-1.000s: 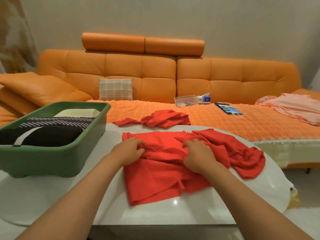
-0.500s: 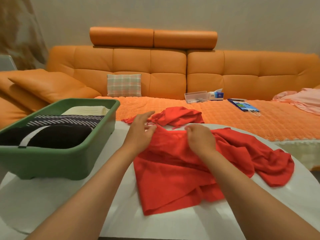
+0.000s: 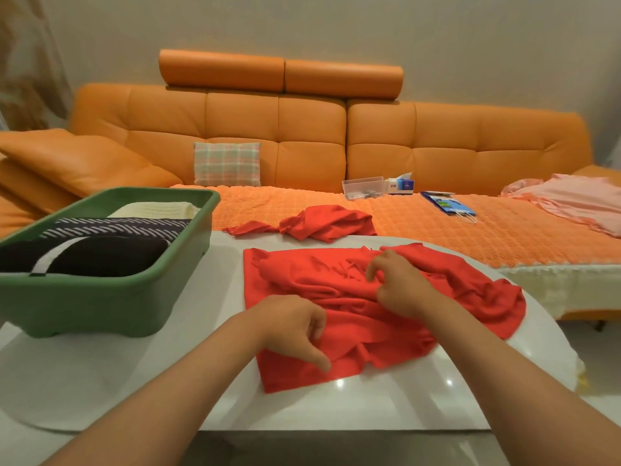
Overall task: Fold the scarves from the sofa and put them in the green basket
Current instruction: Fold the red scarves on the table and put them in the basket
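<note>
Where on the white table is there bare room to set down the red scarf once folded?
Bare table shows in the strip between the green basket and the red scarf, and along the near edge in front of the scarf. The middle and right are crowded, lying under the scarf.

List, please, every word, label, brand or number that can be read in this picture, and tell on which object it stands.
No text here can be read.
Tissue box on the sofa: dark print on its side, too blurred to read.
Blue paper bag beside it: a pale label or picture, too small to read.
Green basket and red scarf: no print visible.
</note>
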{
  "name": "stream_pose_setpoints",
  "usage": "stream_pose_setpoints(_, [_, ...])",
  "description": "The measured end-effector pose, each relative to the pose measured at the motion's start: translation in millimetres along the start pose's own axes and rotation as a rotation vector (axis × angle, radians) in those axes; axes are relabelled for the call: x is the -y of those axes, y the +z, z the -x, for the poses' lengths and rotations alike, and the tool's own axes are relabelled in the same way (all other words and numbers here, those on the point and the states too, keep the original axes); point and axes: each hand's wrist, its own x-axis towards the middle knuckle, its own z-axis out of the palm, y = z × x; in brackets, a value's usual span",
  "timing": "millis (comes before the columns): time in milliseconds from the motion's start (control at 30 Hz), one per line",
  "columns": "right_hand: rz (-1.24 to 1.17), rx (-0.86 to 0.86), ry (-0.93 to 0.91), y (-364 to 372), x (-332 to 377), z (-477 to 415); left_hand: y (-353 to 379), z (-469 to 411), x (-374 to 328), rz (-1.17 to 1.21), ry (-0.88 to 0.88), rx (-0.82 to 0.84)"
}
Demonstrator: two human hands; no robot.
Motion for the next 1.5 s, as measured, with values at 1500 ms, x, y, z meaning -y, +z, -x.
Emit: stream_pose_setpoints(1500, [-0.082,0.352,-0.177,65,65,-97,-4,-45,146,0.157,-0.291,-0.191])
